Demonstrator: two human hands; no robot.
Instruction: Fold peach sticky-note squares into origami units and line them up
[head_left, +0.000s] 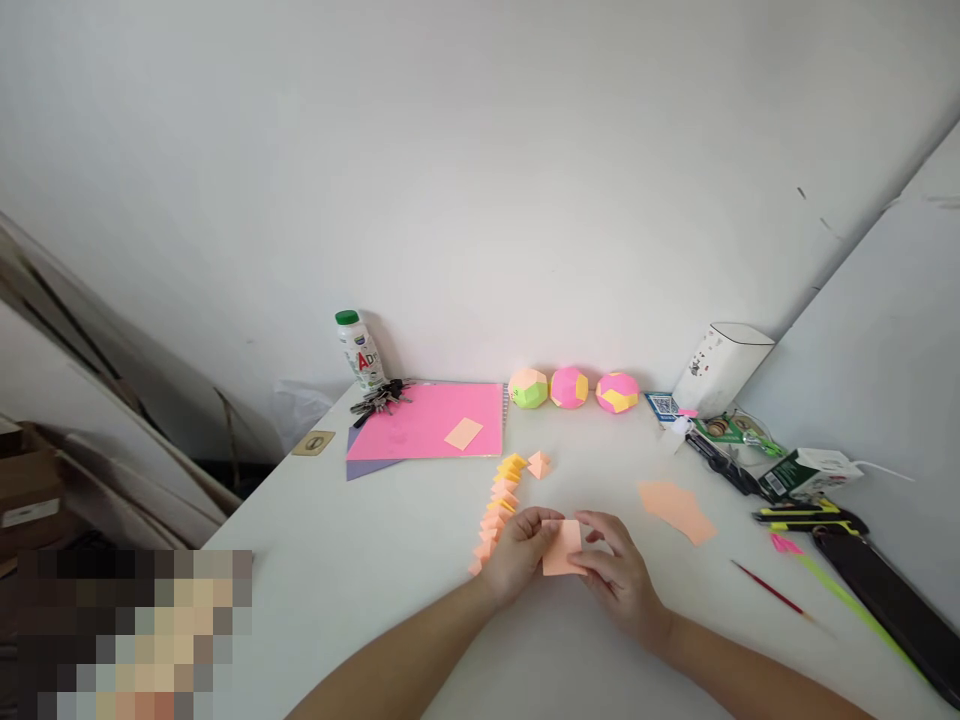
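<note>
My left hand (516,552) and my right hand (619,575) meet over the white table (360,560), both pinching a small peach paper square (561,549). The left fingers grip its left edge, the right fingers its right edge. Just left of my left hand runs a row of several folded peach and yellow paper pieces (499,503). One folded peach unit (538,464) lies apart behind them.
A pink paper sheet (427,425) with a peach square on it lies at the back, beside keys (381,397) and a white bottle (360,350). Three paper balls (570,388) stand by the wall. Loose peach sheets (677,510), utility knives (806,518) and a red stick (772,593) lie right.
</note>
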